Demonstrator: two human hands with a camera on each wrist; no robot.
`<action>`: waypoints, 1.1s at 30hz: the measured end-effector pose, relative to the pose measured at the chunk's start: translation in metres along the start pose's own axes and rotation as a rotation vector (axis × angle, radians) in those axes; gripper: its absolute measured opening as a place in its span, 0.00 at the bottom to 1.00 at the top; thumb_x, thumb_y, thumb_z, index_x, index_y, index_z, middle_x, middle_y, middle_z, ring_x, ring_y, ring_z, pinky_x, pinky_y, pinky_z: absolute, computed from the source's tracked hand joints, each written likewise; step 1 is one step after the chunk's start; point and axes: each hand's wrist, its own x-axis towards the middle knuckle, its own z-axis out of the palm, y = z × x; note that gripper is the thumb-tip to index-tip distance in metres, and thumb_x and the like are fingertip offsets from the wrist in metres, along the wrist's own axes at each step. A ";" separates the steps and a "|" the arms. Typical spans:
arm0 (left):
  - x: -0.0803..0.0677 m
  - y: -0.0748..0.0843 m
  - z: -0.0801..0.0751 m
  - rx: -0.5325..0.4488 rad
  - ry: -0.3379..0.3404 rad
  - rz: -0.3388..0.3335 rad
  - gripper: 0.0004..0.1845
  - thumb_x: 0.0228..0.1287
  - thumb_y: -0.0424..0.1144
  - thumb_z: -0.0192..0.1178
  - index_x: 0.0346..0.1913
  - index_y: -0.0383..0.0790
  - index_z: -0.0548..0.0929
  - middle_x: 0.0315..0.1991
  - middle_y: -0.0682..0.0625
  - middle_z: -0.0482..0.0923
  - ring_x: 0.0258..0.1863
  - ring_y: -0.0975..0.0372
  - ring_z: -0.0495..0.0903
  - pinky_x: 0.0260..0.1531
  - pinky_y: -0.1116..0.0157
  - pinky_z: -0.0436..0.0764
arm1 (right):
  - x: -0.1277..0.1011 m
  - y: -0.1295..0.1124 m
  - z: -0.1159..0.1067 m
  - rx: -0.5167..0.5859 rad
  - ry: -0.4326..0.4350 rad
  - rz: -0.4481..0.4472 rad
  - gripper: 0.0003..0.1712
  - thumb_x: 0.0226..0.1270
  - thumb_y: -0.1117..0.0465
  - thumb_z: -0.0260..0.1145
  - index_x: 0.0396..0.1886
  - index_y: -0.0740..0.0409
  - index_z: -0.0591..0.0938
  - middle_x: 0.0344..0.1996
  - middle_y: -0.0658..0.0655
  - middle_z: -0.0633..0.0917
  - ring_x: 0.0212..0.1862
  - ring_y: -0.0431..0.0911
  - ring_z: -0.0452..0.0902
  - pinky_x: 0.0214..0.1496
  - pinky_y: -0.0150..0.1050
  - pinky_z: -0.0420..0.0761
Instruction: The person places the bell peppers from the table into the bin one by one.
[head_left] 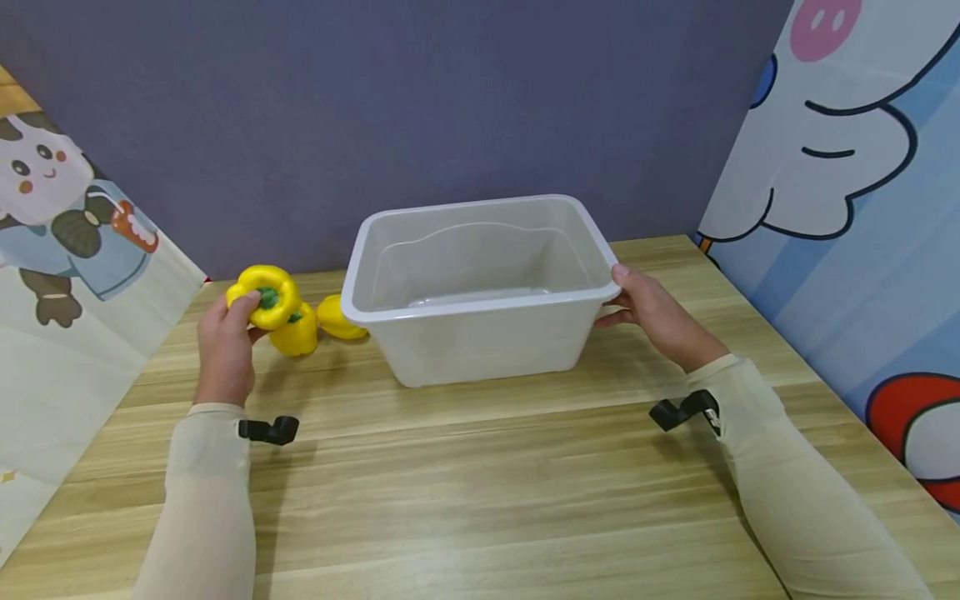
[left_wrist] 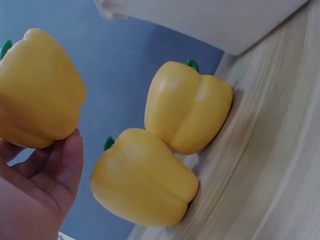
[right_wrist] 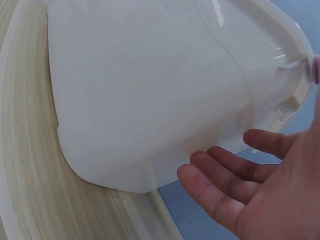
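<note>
Wood table (head_left: 480,467), L hand (head_left: 225,346) grips yellow pepper (head_left: 264,296), R hand (head_left: 656,317) holds tub (head_left: 480,312) rim

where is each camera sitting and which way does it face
Head: worn on the head, looking forward and down at the table; shows both sleeved forearms, the left hand and right hand.
Left wrist: looks past the palm at three yellow peppers.
Right wrist: looks past the fingers at the white tub.
Shared: head and right wrist both show the tub.
</note>
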 end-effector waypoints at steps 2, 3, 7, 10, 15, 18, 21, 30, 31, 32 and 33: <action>0.000 0.000 0.001 -0.004 -0.018 -0.004 0.13 0.72 0.45 0.61 0.50 0.40 0.80 0.47 0.50 0.74 0.46 0.62 0.75 0.41 0.76 0.80 | 0.000 0.000 0.000 -0.001 0.000 0.003 0.37 0.82 0.39 0.37 0.75 0.60 0.64 0.61 0.62 0.74 0.57 0.50 0.76 0.56 0.60 0.79; 0.000 0.000 0.002 -0.001 -0.026 -0.005 0.13 0.72 0.46 0.61 0.50 0.40 0.79 0.47 0.50 0.73 0.46 0.62 0.75 0.41 0.76 0.80 | 0.000 -0.001 0.000 -0.002 -0.002 0.003 0.37 0.82 0.39 0.37 0.75 0.59 0.64 0.61 0.62 0.74 0.57 0.50 0.76 0.56 0.60 0.78; -0.001 -0.001 0.002 0.007 -0.045 -0.008 0.14 0.72 0.46 0.61 0.51 0.40 0.79 0.48 0.50 0.73 0.46 0.61 0.75 0.42 0.76 0.80 | -0.001 -0.001 0.000 -0.006 -0.004 0.001 0.37 0.82 0.38 0.37 0.75 0.59 0.63 0.62 0.62 0.74 0.58 0.50 0.76 0.56 0.60 0.78; -0.001 -0.001 0.003 0.008 -0.046 -0.009 0.14 0.72 0.46 0.61 0.51 0.41 0.79 0.48 0.50 0.73 0.46 0.61 0.75 0.42 0.76 0.79 | -0.001 -0.001 0.000 -0.011 -0.004 0.002 0.37 0.82 0.38 0.37 0.76 0.59 0.63 0.62 0.63 0.74 0.58 0.50 0.76 0.56 0.60 0.78; -0.001 0.000 0.005 0.014 -0.045 -0.007 0.13 0.72 0.46 0.61 0.50 0.41 0.80 0.48 0.50 0.73 0.46 0.61 0.75 0.42 0.75 0.80 | -0.001 -0.001 -0.001 -0.010 -0.005 -0.002 0.37 0.82 0.39 0.36 0.75 0.59 0.64 0.61 0.60 0.75 0.58 0.50 0.76 0.56 0.61 0.78; -0.002 0.002 0.008 0.005 -0.053 -0.004 0.12 0.72 0.45 0.60 0.50 0.40 0.80 0.48 0.50 0.73 0.47 0.61 0.75 0.42 0.74 0.80 | -0.001 0.000 -0.001 -0.008 -0.009 -0.007 0.36 0.83 0.39 0.36 0.75 0.59 0.64 0.61 0.59 0.75 0.58 0.50 0.76 0.55 0.60 0.78; -0.003 0.005 0.010 0.004 -0.074 0.002 0.13 0.72 0.45 0.60 0.50 0.40 0.80 0.48 0.49 0.73 0.47 0.61 0.75 0.43 0.74 0.80 | -0.002 0.000 -0.001 -0.006 -0.003 -0.003 0.37 0.82 0.38 0.36 0.75 0.59 0.64 0.61 0.60 0.75 0.58 0.50 0.76 0.55 0.60 0.79; -0.005 0.006 0.016 -0.007 -0.133 0.019 0.10 0.72 0.43 0.60 0.46 0.40 0.79 0.44 0.49 0.73 0.43 0.62 0.75 0.39 0.74 0.80 | -0.001 0.000 -0.001 -0.008 0.005 0.005 0.38 0.82 0.37 0.37 0.75 0.59 0.64 0.63 0.66 0.73 0.58 0.49 0.76 0.55 0.58 0.79; -0.005 0.006 0.016 -0.006 -0.135 0.019 0.10 0.72 0.43 0.60 0.46 0.40 0.79 0.44 0.49 0.73 0.43 0.62 0.75 0.39 0.74 0.80 | -0.001 0.000 -0.001 -0.008 0.003 0.006 0.38 0.82 0.37 0.37 0.75 0.59 0.64 0.63 0.65 0.73 0.58 0.49 0.76 0.55 0.58 0.79; -0.006 0.006 0.016 -0.009 -0.137 0.020 0.10 0.72 0.43 0.60 0.46 0.40 0.79 0.44 0.49 0.73 0.43 0.62 0.75 0.39 0.74 0.80 | 0.000 0.000 -0.001 -0.009 0.002 0.006 0.38 0.82 0.37 0.37 0.75 0.60 0.64 0.62 0.64 0.74 0.58 0.49 0.76 0.55 0.58 0.79; -0.006 0.006 0.016 -0.013 -0.138 0.021 0.10 0.72 0.43 0.60 0.46 0.41 0.79 0.44 0.49 0.73 0.43 0.62 0.75 0.39 0.74 0.80 | 0.000 0.000 -0.001 -0.010 0.000 0.004 0.38 0.82 0.37 0.36 0.75 0.60 0.64 0.62 0.64 0.74 0.58 0.49 0.76 0.55 0.58 0.80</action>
